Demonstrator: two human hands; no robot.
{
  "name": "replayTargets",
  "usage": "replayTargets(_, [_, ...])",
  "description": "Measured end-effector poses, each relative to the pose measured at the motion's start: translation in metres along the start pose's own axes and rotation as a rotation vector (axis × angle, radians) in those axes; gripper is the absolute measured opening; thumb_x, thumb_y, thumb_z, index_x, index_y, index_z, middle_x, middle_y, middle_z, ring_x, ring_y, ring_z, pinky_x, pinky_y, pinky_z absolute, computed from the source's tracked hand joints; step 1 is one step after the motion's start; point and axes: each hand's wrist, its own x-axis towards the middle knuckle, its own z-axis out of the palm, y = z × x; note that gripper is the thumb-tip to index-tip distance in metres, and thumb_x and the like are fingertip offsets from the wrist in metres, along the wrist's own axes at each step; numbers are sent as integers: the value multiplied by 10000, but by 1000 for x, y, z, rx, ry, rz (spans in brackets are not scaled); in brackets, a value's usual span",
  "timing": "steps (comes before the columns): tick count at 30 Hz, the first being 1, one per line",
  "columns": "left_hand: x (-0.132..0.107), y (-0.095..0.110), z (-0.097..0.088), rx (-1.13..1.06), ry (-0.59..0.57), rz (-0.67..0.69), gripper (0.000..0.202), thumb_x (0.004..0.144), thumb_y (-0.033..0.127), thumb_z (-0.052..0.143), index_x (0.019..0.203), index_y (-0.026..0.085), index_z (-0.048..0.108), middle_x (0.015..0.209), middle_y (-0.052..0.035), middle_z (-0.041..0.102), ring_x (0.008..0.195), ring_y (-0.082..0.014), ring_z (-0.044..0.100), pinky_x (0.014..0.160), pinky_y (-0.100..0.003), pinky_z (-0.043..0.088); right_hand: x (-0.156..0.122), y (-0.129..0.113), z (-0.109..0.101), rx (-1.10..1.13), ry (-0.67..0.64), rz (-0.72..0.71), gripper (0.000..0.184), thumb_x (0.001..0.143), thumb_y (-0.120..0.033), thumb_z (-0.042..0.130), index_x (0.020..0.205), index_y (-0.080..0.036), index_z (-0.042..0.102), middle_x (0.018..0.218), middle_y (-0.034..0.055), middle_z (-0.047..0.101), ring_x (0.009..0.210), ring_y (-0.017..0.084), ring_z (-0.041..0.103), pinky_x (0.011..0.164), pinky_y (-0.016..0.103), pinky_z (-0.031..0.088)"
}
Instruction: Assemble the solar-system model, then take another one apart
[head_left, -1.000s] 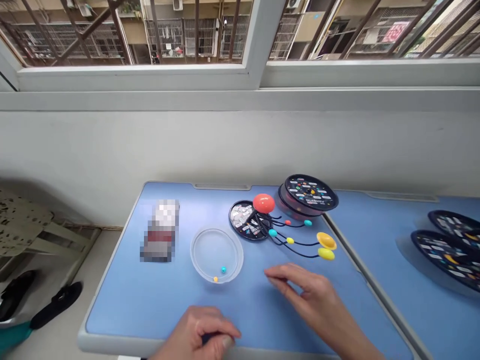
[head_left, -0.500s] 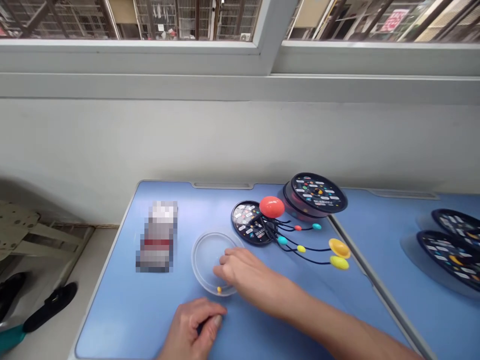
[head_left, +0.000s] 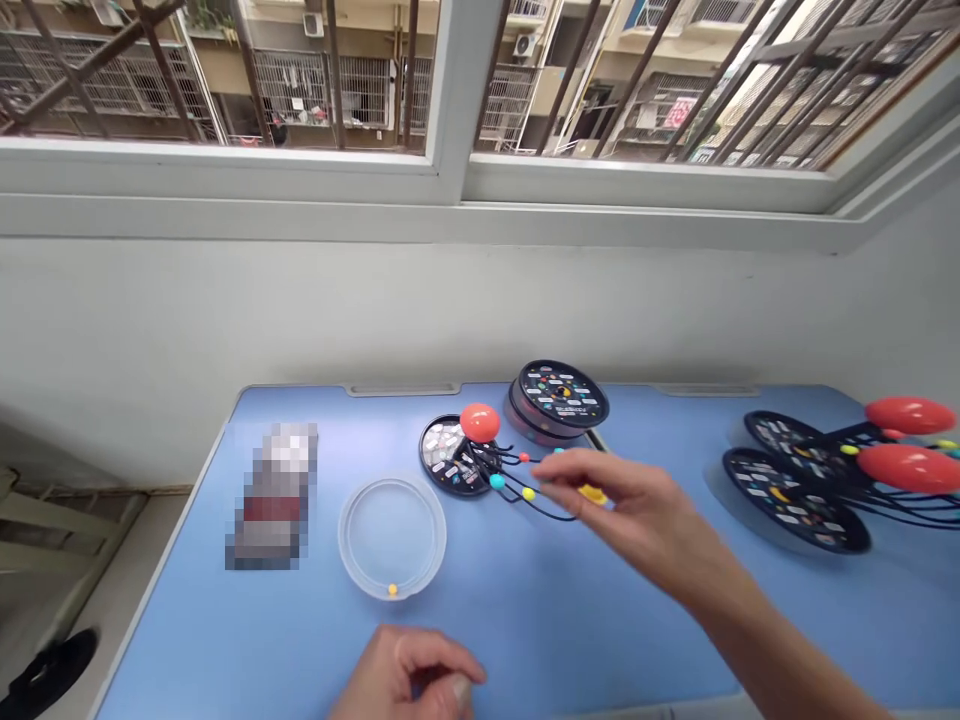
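My right hand (head_left: 622, 500) hovers over the arms of a solar system model, thumb and fingertips pinched together; whatever may be between them is too small to make out. The model (head_left: 480, 424) has a red ball, a round black printed base (head_left: 442, 458) and thin black arms with small coloured beads. Part of its arms, and a yellow piece (head_left: 594, 495), lie behind the hand. Loosely curled at the table's near side is my left hand (head_left: 420, 675), with nothing visible in it. A clear round lid-like dish (head_left: 391, 535) holds a small orange bead (head_left: 392, 590) at its near edge.
Behind the model stands a round black-topped container (head_left: 559, 395). Two more models with red balls (head_left: 907, 468) and black bases (head_left: 795, 500) are on the right. A blurred-out item (head_left: 274, 495) lies left on the blue table (head_left: 300, 640), below a window wall.
My right hand has moved from the clear dish rightward to the model's arms. The orange bead remains in the dish. The view has turned right, bringing more of the right-hand models into sight.
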Motion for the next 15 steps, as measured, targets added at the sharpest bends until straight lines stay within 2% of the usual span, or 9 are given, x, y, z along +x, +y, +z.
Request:
replayTargets(3, [22,22,22,-174,-7,-116,481,589,520,697,836,112,646,508,-5,582,384,-64,426,408,-193,305,23,16,-13,28,54,109,250,735,-411,613,813,-188,694,744,45,680,695,201,608,600,283,476])
replayTargets(6, [44,47,36,-451,98,-87,459,566,401,733,883,93,611,500,1,586,380,-56,416,391,-185,289,41,25,-15,85,28,105,265,686,-393,652,820,-167,687,772,57,684,726,209,614,641,300,484])
replayTargets(8, [52,58,43,-596,127,-88,469,539,332,746,912,91,597,487,8,582,383,-53,406,388,-183,276,49,26,-13,79,0,86,238,673,-371,655,791,-166,684,749,50,678,714,205,611,648,303,477])
replayTargets(11, [57,63,51,-682,108,-111,490,520,291,745,939,93,584,468,8,580,373,-56,397,380,-187,257,56,26,-11,43,-64,81,194,673,-351,632,732,-171,678,708,34,657,689,195,591,644,300,452])
replayTargets(15, [60,59,58,-666,102,-109,492,527,280,721,950,76,576,450,1,575,360,-60,393,378,-193,248,64,28,-8,67,-168,121,186,628,-337,625,701,-171,666,673,24,629,665,188,576,628,296,441])
